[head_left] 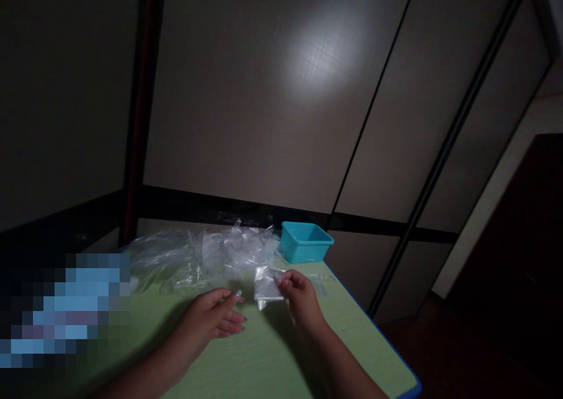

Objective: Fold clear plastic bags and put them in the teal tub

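Between the thumb and fingers of my right hand [302, 299] is a small folded clear plastic bag [266, 286], held just above the table. My left hand [216, 315] hovers to the left of it, fingers apart and holding nothing, with a gap between it and the bag. Behind both hands lies a loose heap of crumpled clear plastic bags [237, 252]. A turquoise plastic basket [307, 252] stands at the heap's right end; its inside is mostly hidden from this angle.
The light green table [246, 369] has a blue edge on the right. A flat clear plastic piece [323, 284] lies behind my right hand. Large wardrobe panels [264, 123] rise behind the table. A blurred-out blue patch [74, 305] covers the left side.
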{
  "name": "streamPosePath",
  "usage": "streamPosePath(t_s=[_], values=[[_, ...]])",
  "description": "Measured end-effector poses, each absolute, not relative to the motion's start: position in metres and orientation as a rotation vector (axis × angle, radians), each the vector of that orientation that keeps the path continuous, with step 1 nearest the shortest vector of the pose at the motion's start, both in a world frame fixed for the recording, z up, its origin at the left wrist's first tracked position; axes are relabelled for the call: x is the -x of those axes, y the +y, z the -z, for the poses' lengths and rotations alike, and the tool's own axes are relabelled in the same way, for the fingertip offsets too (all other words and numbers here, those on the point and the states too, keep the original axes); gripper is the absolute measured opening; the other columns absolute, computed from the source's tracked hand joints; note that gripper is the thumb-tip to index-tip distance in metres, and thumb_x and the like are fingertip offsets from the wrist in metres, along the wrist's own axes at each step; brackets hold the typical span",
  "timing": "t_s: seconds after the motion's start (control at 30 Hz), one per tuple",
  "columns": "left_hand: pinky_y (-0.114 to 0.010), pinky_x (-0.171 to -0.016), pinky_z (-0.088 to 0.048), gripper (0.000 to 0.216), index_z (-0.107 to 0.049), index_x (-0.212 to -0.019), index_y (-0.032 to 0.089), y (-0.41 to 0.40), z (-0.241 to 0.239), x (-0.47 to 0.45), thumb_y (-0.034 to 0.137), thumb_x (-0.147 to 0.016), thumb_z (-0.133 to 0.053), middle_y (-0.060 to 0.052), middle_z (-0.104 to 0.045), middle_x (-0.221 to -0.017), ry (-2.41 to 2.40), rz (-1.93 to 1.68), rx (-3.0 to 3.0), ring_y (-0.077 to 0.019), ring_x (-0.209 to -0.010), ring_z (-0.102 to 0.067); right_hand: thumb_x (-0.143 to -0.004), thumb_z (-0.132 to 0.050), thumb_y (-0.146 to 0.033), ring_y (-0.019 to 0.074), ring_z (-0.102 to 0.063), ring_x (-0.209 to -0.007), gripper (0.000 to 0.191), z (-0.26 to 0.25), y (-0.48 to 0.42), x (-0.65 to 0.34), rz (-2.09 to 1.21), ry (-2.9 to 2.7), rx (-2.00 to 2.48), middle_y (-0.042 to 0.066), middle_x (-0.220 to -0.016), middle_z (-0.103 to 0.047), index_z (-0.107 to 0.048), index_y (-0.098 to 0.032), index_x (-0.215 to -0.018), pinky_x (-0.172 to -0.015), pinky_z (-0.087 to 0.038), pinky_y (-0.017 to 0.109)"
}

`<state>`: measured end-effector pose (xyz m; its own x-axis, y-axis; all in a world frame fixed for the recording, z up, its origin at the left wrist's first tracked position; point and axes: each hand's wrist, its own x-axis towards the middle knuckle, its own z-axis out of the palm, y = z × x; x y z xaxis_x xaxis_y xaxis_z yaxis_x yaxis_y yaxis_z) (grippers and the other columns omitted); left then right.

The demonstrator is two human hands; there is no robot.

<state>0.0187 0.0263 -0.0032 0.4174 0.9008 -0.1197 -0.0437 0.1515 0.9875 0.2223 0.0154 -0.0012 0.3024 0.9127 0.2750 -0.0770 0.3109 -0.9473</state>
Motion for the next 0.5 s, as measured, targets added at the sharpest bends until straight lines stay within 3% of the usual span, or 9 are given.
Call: streamPosePath(t_s=[0.17,0.5], values=[[-0.032,-0.062,-0.048,0.055,-0.060,-0.082,0.016,0.030,0.009,-0.021,0.066,-0.058,-0.062,-0.007,-0.069,-0.066,0.900,-0.831,-1.237,-0.0220,-0.061,-0.066,-0.058,-0.070,-0.038,0.0127,-0.054,-0.061,0.029,-0.037,0.059,-0.283,-0.674,-0.809,1.049,-0.001,-0.067,-0.058,-0.052,-0.018,-0.068,-0.056,-0.041,0.024],[-0.028,-0.055,-0.045,0.054,-0.056,-0.071,0.017,0.037,0.019,-0.021,0.069,-0.060,-0.055,-0.005,-0.066,-0.059,0.886,-0.849,-1.303,-0.0175,-0.052,-0.062,-0.050,-0.070,-0.038,0.0141,-0.055,-0.052,0.031,-0.044,0.128,-0.342,-0.458,-0.614,1.135,-0.002,-0.055,-0.056,-0.052,-0.017,-0.065,-0.042,-0.037,0.021]])
